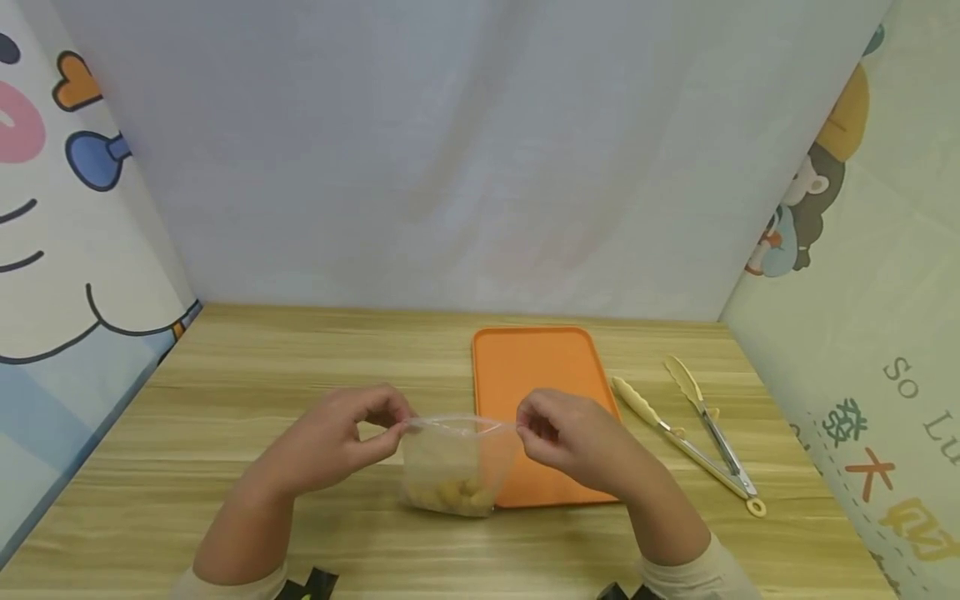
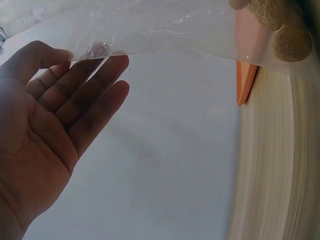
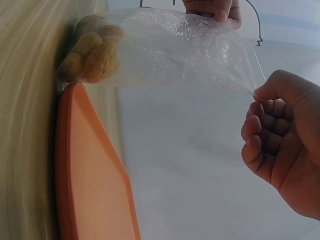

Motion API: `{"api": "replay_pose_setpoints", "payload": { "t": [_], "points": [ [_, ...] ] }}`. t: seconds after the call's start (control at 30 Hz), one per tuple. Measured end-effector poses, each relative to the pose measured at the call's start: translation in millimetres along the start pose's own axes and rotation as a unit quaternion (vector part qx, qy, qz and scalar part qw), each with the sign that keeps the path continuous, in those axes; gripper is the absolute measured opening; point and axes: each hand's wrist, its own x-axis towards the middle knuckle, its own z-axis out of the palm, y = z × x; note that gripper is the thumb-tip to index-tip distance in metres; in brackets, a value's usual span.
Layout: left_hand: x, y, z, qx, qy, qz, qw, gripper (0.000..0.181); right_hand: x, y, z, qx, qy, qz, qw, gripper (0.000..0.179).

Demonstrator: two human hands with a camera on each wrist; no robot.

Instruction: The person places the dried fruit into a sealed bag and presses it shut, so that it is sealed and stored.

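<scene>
A clear plastic bag [image 1: 442,458] hangs upright between my two hands, its bottom at the table by the tray's near left corner. Several brownish-yellow rounded lumps [image 3: 95,52] lie in the bottom of it; their kind is unclear. My left hand [image 1: 348,437] pinches the left end of the bag's top edge between thumb and fingers. At the opposite end of that edge, my right hand [image 1: 573,437] pinches the plastic with thumb and forefinger, its other fingers curled. The top edge is stretched between them. Behind the bag and right hand lies an orange tray [image 1: 536,362], partly covered.
On the table's right side lie tongs [image 1: 720,442] with cream tips and metal arms, spread apart. The wood-patterned table [image 1: 300,350] ends at a pale cloth backdrop [image 1: 420,167]. Printed cloths stand at the left and right.
</scene>
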Motion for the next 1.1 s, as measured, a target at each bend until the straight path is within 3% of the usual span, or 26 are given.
{"api": "replay_pose_setpoints", "payload": {
  "t": [0.37, 0.73, 0.97, 1.1],
  "points": [
    [2.5, -0.3, 4.5, -0.023, 0.004, 0.011, 0.9997, 0.008, 1.5, -1.8, 1.8, 0.010, 0.006, -0.006, 0.9999, 0.011],
    [2.4, -1.7, 8.7, -0.010, 0.010, 0.023, 0.9996, 0.011, 3.9, -7.2, 3.8, -0.003, 0.024, -0.027, 0.9993, 0.016],
    [2.7, -3.1, 7.5, -0.020, -0.002, 0.044, 0.9988, 0.010, 4.8, -8.7, 4.9, -0.017, 0.027, -0.041, 0.9987, 0.017],
    [2.8, -3.1, 7.7, -0.017, 0.003, 0.046, 0.9988, 0.008, 4.5, -8.0, 6.1, -0.013, 0.022, -0.029, 0.9993, 0.015]
  ]
}}
